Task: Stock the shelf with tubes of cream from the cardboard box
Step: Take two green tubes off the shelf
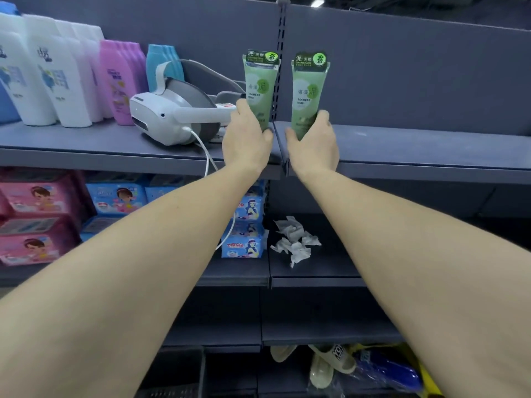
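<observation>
Your left hand (pixel 247 133) grips a green tube (pixel 260 90) near its lower end, thumb on the frame-right side, fingers curled round the other; tube stands upright w/ the flat crimped end up, just left of frame centre. Your right hand (pixel 313 139) grips a second green tube (pixel 307 94) the same way, upright, just right of centre. Both tubes read "SEAWEED MIRE" and sit side by side, apart, w/ the slotted upright post (pixel 281 38) of the rack btwn them. Can't tell if the tube bottoms touch the shelf (pixel 431 150), since your hands hide them. Both are over the shelf's front-middle part, at the seam btwn two shelf boards.

Cardboard box isn't seen in this view.

Left of the tubes on the same shelf: a white VR headset (pixel 172 116) w/ a white cable (pixel 207 156) hanging over the shelf edge. Upper left of the frame: white bottles (pixel 57 79), purple bottles (pixel 120 79), blue bottles (pixel 162 64).

Shelf below, lower left: pink packs (pixel 34 219) and blue packs (pixel 244 225); crumpled white tissue (pixel 296 239) near centre. Bottom right: pale slippers (pixel 330 366) and a blue item (pixel 388 369).
</observation>
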`<move>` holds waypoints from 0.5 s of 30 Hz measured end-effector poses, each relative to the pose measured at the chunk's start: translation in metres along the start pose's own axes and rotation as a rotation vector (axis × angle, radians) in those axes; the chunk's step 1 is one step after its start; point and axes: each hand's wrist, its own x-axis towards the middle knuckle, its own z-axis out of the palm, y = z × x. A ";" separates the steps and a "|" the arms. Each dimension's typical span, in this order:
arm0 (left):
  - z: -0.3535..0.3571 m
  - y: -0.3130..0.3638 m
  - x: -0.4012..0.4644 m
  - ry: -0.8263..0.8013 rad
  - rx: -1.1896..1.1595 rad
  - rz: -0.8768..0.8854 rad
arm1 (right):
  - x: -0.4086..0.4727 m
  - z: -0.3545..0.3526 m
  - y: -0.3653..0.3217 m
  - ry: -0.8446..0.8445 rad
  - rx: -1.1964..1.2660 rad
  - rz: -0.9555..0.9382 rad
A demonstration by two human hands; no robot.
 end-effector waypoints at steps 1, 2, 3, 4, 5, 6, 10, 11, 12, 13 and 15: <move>-0.003 0.002 -0.004 0.000 0.000 0.012 | -0.003 -0.005 0.002 0.003 0.001 -0.005; -0.005 0.005 -0.008 -0.006 0.003 0.023 | -0.007 -0.010 0.004 0.007 0.003 -0.009; -0.008 0.007 -0.014 -0.013 0.004 0.029 | -0.012 -0.015 0.006 0.014 0.006 -0.007; -0.012 0.010 -0.021 -0.017 0.004 0.030 | -0.018 -0.021 0.009 0.022 0.010 -0.004; -0.015 0.012 -0.029 -0.017 0.004 0.027 | -0.024 -0.028 0.011 0.030 0.015 0.002; -0.019 0.015 -0.038 -0.015 0.009 0.024 | -0.032 -0.035 0.014 0.036 0.018 0.007; -0.035 0.030 -0.084 0.006 0.029 0.003 | -0.066 -0.068 0.028 0.022 0.018 0.025; -0.039 0.033 -0.097 0.006 0.042 0.000 | -0.076 -0.076 0.032 0.011 0.023 0.037; -0.044 0.036 -0.111 0.000 0.062 -0.001 | -0.087 -0.082 0.037 -0.002 0.031 0.052; -0.047 0.038 -0.124 -0.012 0.084 -0.003 | -0.099 -0.088 0.042 -0.017 0.037 0.072; -0.049 0.039 -0.155 -0.054 0.117 -0.016 | -0.125 -0.098 0.054 -0.051 0.036 0.119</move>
